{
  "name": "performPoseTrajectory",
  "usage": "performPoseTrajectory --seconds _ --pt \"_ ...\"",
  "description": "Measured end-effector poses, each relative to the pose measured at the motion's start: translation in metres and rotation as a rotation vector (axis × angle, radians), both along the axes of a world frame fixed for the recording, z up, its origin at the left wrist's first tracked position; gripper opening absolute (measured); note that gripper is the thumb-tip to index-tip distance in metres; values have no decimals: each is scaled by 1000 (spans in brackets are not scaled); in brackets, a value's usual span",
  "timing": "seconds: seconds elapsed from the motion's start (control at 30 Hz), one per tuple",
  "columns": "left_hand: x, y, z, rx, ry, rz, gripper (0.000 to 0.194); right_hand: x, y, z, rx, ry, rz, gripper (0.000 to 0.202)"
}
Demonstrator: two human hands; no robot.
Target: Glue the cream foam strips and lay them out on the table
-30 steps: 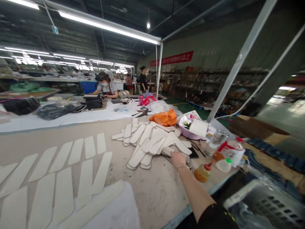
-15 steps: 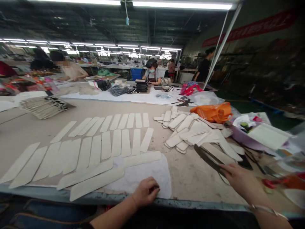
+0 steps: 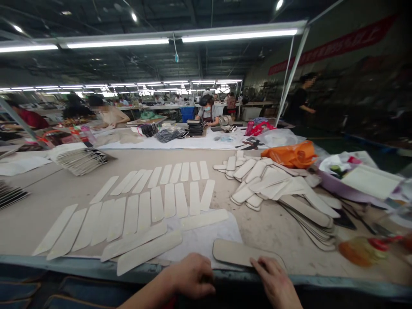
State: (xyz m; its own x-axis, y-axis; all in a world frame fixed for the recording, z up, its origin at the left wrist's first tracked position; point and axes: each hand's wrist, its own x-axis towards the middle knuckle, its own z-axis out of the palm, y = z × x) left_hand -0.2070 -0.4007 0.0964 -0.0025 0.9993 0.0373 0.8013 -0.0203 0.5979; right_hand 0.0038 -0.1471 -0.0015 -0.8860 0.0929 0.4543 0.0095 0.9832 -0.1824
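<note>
One long beige piece with a dark edge (image 3: 233, 252) lies flat at the table's front edge. The fingertips of my right hand (image 3: 272, 274) rest on its right part, fingers stretched out. Just left of that piece, my left hand (image 3: 195, 274) is curled at the table edge; what its fingers hold, if anything, is hidden. Beyond it a white sheet (image 3: 206, 235) lies under some pale strips. Rows of pale strips (image 3: 157, 204) spread over the left half of the table. Right of my right hand is a fanned stack of beige pieces (image 3: 309, 214).
A heap of white pieces (image 3: 257, 178) lies at right centre, with an orange bag (image 3: 291, 154) behind it. A purple basin (image 3: 341, 184) and a bottle of amber liquid (image 3: 358, 251) stand at the right. Coworkers sit across the table; one person (image 3: 299, 101) stands at back right.
My right hand has moved left from the stack with a beige piece, now flat at the front edge. My left hand appears slightly lower. The whole view has shifted.
</note>
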Motion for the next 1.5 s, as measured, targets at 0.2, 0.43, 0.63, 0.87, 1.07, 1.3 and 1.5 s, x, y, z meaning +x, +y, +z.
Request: performPoseTrajectory --seconds 0.2,0.43,0.63,0.87,1.07,1.3,1.5 --pt "-92 -29 25 -190 345 549 26 -5 -8 -12 -169 -15 -2 48" --pt "-161 -11 2 -398 512 601 27 -10 -13 3 -269 -62 32 46" --pt "-166 4 -12 -475 566 520 29 -16 -16 18 -319 -85 69 55" --pt "-172 8 -21 -488 602 497 30 -18 -14 14 -245 -103 -7 39" --pt "-168 10 -22 -429 629 507 23 -10 -15 12 -254 -9 -99 49" --pt "-181 10 27 -226 655 720 21 -5 -17 12 -380 107 -139 43" --pt "-170 4 120 217 162 867 18 -22 -26 22 -772 271 -205 31"
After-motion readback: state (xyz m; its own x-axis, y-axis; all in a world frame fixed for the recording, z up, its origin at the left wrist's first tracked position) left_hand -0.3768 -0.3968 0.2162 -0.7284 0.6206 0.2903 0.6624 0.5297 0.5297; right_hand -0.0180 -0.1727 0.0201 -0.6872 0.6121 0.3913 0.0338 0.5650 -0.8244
